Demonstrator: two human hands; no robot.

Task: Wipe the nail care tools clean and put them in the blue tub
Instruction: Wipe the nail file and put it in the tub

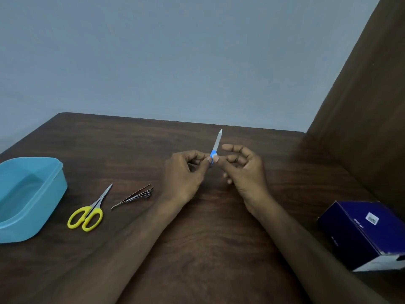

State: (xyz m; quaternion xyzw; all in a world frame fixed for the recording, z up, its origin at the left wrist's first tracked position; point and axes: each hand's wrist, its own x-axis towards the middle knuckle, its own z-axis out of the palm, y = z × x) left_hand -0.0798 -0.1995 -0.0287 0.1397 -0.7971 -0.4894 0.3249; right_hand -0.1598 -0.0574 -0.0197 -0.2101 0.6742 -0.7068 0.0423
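Note:
A metal nail file (217, 142) with a blue handle points up and away above the middle of the table. My left hand (186, 172) and my right hand (243, 170) both pinch its blue handle between thumb and fingers. The blue tub (55, 185) stands at the left edge with nothing visible inside. Yellow-handled scissors (91, 210) lie just right of the tub. A nail clipper and tweezers (137, 196) lie together between the scissors and my left wrist.
A dark blue cardboard box (359, 233) sits at the table's right front. A brown panel (368, 106) rises along the right side. The dark wooden table (219, 227) ends at a grey wall behind.

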